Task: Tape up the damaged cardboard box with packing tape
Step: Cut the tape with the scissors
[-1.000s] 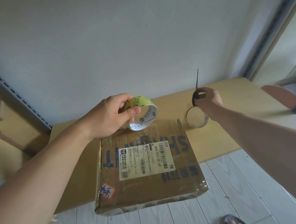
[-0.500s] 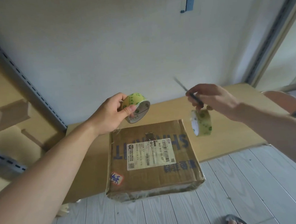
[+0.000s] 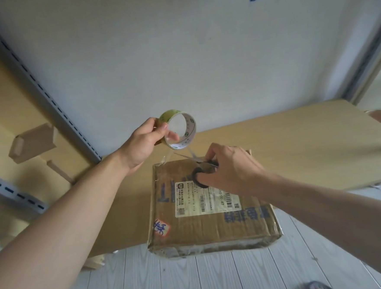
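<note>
Pinches green-printed tape roll in left hand above far-left corner of brown cardboard box (clear strip down to it); grips black-handled scissors in right hand over far edge.

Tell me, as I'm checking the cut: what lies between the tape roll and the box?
A clear tape strip stretched from tape roll to box corner, scissors blades at it; head view.

Forearms + hands bare; dk slipper on foot, toes showing.
</note>
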Tool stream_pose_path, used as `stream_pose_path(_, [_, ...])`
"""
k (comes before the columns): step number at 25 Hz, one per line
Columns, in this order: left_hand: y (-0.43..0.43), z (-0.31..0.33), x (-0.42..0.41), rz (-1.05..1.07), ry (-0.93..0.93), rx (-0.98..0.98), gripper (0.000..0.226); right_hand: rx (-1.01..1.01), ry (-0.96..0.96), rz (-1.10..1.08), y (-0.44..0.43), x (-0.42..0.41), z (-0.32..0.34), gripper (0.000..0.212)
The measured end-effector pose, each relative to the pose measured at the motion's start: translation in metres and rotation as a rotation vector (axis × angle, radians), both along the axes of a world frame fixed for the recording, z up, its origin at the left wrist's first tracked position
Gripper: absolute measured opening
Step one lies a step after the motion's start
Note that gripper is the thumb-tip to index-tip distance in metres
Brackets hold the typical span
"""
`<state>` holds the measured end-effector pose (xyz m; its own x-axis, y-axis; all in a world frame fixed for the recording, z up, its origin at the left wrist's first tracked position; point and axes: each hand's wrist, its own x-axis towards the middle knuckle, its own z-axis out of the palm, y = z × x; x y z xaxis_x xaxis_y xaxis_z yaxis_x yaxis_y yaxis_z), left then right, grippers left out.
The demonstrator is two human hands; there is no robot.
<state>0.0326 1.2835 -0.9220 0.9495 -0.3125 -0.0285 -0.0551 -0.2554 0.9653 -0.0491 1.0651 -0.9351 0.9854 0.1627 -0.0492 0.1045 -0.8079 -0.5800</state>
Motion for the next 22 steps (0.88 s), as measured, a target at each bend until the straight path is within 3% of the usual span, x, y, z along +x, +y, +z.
stream_pose_path(4, [0.006,-0.001,0.0,0.027,-0.055,-0.008,0.028,0.093,0.123,-0.06,0.032,0.02,0.004,0.043])
stream_pose_path(10, [0.007,-0.001,-0.002,0.013,-0.124,0.056,0.016,0.118,0.194,-0.125,0.058,0.028,0.002,0.046])
stream_pose_path(15, [0.005,-0.006,-0.003,-0.02,-0.148,0.075,0.017,0.308,0.232,-0.207,0.06,0.037,0.004,0.059])
stream_pose_path(22, [-0.007,-0.006,0.0,0.022,-0.173,0.009,0.024,0.326,0.273,-0.101,0.04,0.039,-0.001,0.017])
